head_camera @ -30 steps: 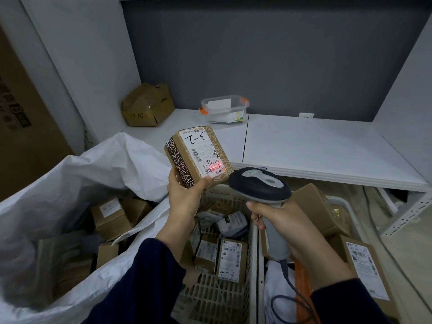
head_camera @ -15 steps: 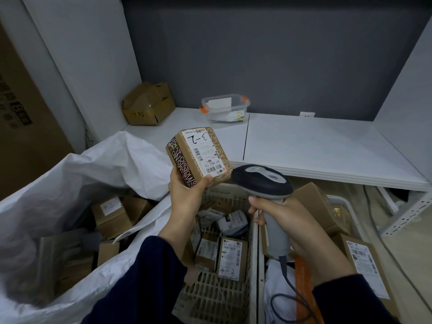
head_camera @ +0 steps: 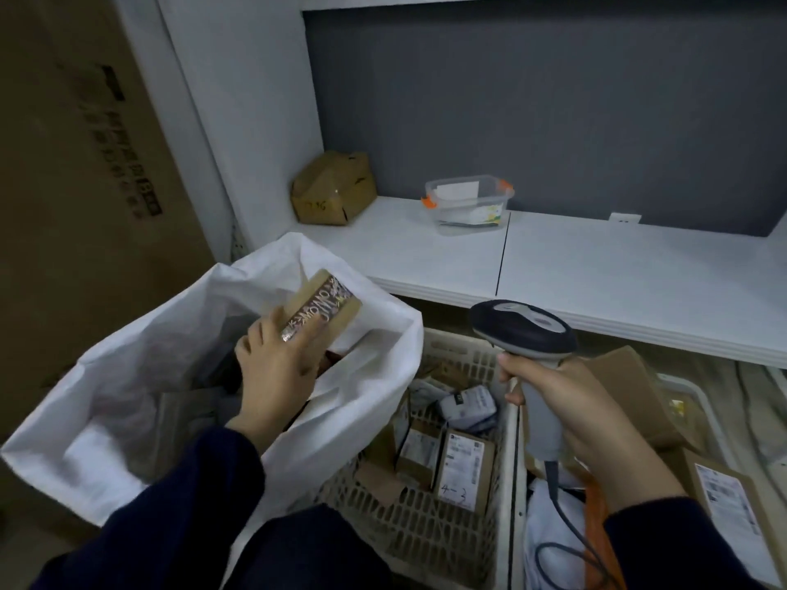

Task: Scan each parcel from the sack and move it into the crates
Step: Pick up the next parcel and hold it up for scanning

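My left hand (head_camera: 277, 368) grips a small brown parcel (head_camera: 323, 310) with a dark patterned band, held tilted over the open mouth of the white sack (head_camera: 140, 368) at the left. Its label faces away from me. My right hand (head_camera: 570, 410) holds the grey barcode scanner (head_camera: 521, 330) upright above the edge between two crates. The beige slotted crate (head_camera: 426, 534) in the middle holds several labelled parcels, one marked "4-3" (head_camera: 464, 472). A second crate (head_camera: 681, 385) at the right holds larger brown boxes.
A white shelf (head_camera: 596, 266) runs behind the crates, with a crumpled cardboard box (head_camera: 334, 189) and a clear plastic tub (head_camera: 468, 202) on it. A tall cardboard carton (head_camera: 76, 172) stands at the left. The scanner cable (head_camera: 562, 534) hangs down over the right crate.
My left hand has swung the parcel left and down, from in front of the scanner to over the sack, turning its label away. The red scan light is gone. The view has shifted left.
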